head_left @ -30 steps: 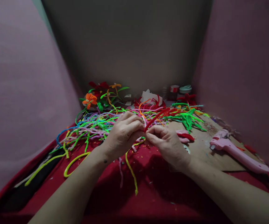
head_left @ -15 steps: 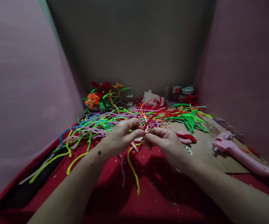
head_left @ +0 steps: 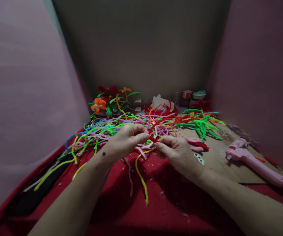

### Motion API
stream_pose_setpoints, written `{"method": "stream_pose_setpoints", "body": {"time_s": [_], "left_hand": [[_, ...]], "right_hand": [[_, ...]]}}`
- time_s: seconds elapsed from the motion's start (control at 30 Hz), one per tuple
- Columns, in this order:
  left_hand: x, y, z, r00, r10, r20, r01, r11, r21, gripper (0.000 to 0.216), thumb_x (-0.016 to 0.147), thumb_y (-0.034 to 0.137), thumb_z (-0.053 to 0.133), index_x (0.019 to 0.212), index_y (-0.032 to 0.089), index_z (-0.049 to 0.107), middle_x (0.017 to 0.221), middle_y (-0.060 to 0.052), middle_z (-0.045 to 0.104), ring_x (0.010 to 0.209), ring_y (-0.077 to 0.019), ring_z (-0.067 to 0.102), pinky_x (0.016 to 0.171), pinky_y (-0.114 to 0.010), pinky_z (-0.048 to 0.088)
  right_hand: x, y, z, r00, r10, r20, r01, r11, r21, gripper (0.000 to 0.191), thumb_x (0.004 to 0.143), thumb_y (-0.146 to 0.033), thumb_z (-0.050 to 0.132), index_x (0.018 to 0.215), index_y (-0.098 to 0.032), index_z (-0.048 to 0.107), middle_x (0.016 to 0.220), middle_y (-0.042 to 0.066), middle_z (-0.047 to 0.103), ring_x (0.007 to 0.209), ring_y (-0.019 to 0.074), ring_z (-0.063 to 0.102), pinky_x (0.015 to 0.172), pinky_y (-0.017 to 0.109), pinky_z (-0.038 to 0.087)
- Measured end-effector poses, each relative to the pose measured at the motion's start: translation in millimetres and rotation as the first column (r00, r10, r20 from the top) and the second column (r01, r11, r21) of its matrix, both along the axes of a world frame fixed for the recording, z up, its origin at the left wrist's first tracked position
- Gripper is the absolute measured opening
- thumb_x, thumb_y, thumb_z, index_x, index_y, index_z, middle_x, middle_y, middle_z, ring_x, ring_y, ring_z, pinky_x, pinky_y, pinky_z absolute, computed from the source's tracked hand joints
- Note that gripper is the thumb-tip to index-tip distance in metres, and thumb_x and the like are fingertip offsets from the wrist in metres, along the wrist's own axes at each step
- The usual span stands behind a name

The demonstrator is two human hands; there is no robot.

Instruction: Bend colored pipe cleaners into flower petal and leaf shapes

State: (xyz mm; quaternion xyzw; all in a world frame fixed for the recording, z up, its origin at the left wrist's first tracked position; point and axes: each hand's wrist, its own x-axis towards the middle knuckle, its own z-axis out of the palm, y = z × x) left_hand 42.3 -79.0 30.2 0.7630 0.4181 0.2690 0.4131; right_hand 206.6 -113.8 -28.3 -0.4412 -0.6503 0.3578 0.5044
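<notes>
My left hand (head_left: 126,140) and my right hand (head_left: 178,151) meet over a red cloth (head_left: 156,200), fingertips pinched together. Between them they grip a red pipe cleaner (head_left: 156,126), which arcs up and back from the pinch toward the pile. Behind the hands lies a tangled heap of pipe cleaners (head_left: 107,129) in green, pink, purple, blue and yellow. A yellow-green strand (head_left: 141,178) trails down the cloth below my hands.
A pink glue gun (head_left: 254,162) lies on a cardboard sheet (head_left: 220,157) at the right. Finished pipe-cleaner flowers (head_left: 102,101) stand at the back left, small jars (head_left: 193,95) at the back right. Pink panels wall both sides, a grey one the back.
Both hands have sunk slightly toward the cloth, staying pinched together. The red pipe cleaner's free end has dropped from a steep slant to a lower arc.
</notes>
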Motion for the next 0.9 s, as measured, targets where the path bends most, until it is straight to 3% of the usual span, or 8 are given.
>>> {"method": "stream_pose_setpoints", "body": {"time_s": [0.1, 0.2, 0.27, 0.3, 0.4, 0.53, 0.7, 0.9], "left_hand": [[0.9, -0.2, -2.7, 0.999, -0.004, -0.053, 0.009, 0.995, 0.104, 0.019, 0.076, 0.031, 0.051, 0.068, 0.014, 0.051, 0.06, 0.003, 0.049, 0.054, -0.0088, 0.045, 0.05, -0.021, 0.036], [1.7, -2.1, -2.8, 0.988, -0.045, -0.147, 0.08, 0.968, 0.238, 0.017, 0.079, 0.028, 0.048, 0.069, 0.015, 0.051, 0.059, 0.003, 0.046, 0.054, -0.0086, 0.041, 0.05, -0.021, 0.034], [2.5, -3.8, -1.9, 0.972, -0.067, -0.226, 0.139, 0.937, 0.32, 0.017, 0.079, 0.026, 0.046, 0.067, 0.015, 0.05, 0.059, 0.003, 0.044, 0.054, -0.0085, 0.038, 0.05, -0.021, 0.032], [2.8, -4.5, -1.5, 0.965, -0.066, -0.255, 0.155, 0.925, 0.346, 0.017, 0.079, 0.025, 0.046, 0.066, 0.015, 0.05, 0.059, 0.003, 0.044, 0.054, -0.0084, 0.038, 0.051, -0.021, 0.032], [3.9, -5.3, -1.3, 0.967, -0.04, -0.253, 0.132, 0.924, 0.358, 0.018, 0.08, 0.025, 0.044, 0.067, 0.015, 0.051, 0.059, 0.003, 0.044, 0.054, -0.0085, 0.038, 0.051, -0.021, 0.032], [6.4, -5.7, -2.7, 0.98, -0.01, -0.2, 0.077, 0.942, 0.326, 0.018, 0.079, 0.025, 0.046, 0.066, 0.014, 0.051, 0.058, 0.003, 0.045, 0.053, -0.0086, 0.039, 0.049, -0.02, 0.032], [10.2, -7.3, -5.2, 0.995, 0.03, -0.096, 0.002, 0.948, 0.319, 0.018, 0.078, 0.026, 0.048, 0.066, 0.014, 0.053, 0.058, 0.002, 0.048, 0.054, -0.0089, 0.042, 0.05, -0.02, 0.034], [9.2, -8.2, -4.9, 0.997, 0.039, -0.064, -0.013, 0.932, 0.362, 0.016, 0.079, 0.025, 0.053, 0.075, 0.014, 0.063, 0.066, -0.001, 0.058, 0.062, -0.011, 0.052, 0.058, -0.021, 0.041]], "right_hand": [[1.7, -2.0, 0.9, 0.995, -0.075, 0.065, 0.062, 0.981, 0.184, 0.016, 0.082, -0.028, 0.052, 0.082, -0.018, 0.065, 0.066, 0.002, 0.059, 0.06, 0.0137, 0.052, 0.057, 0.027, 0.041], [5.1, -2.9, 6.1, 0.956, -0.268, 0.118, 0.167, 0.831, 0.53, 0.03, 0.082, -0.024, 0.053, 0.111, -0.022, 0.059, 0.087, 0.006, 0.058, 0.081, 0.0181, 0.053, 0.074, 0.033, 0.043], [6.9, -3.0, 10.2, 0.912, -0.365, 0.185, 0.159, 0.733, 0.661, 0.03, 0.081, -0.023, 0.054, 0.111, -0.022, 0.061, 0.093, 0.008, 0.058, 0.09, 0.021, 0.05, 0.08, 0.037, 0.04], [7.3, -3.0, 11.8, 0.894, -0.384, 0.232, 0.139, 0.729, 0.67, 0.026, 0.081, -0.023, 0.054, 0.105, -0.021, 0.064, 0.091, 0.008, 0.06, 0.09, 0.0217, 0.049, 0.08, 0.038, 0.039], [6.8, -3.4, 14.0, 0.894, -0.312, 0.323, 0.105, 0.843, 0.527, 0.017, 0.081, -0.024, 0.055, 0.073, -0.021, 0.069, 0.066, 0.004, 0.059, 0.072, 0.0186, 0.047, 0.072, 0.035, 0.037], [6.0, -2.6, 12.7, 0.99, -0.017, 0.143, -0.003, 0.991, 0.134, 0.027, 0.079, -0.024, 0.055, 0.053, -0.018, 0.06, 0.055, 0.0, 0.052, 0.059, 0.013, 0.045, 0.061, 0.029, 0.035], [8.6, 4.2, 8.7, 0.965, 0.205, -0.167, -0.235, 0.954, -0.189, 0.022, 0.072, -0.031, 0.06, 0.057, -0.015, 0.061, 0.054, -0.003, 0.049, 0.052, 0.0092, 0.039, 0.052, 0.025, 0.029], [6.9, 5.3, 7.7, 0.96, 0.144, -0.238, -0.194, 0.961, -0.199, 0.017, 0.069, -0.029, 0.064, 0.062, -0.014, 0.062, 0.054, -0.003, 0.052, 0.052, 0.008, 0.041, 0.051, 0.024, 0.03]]}}
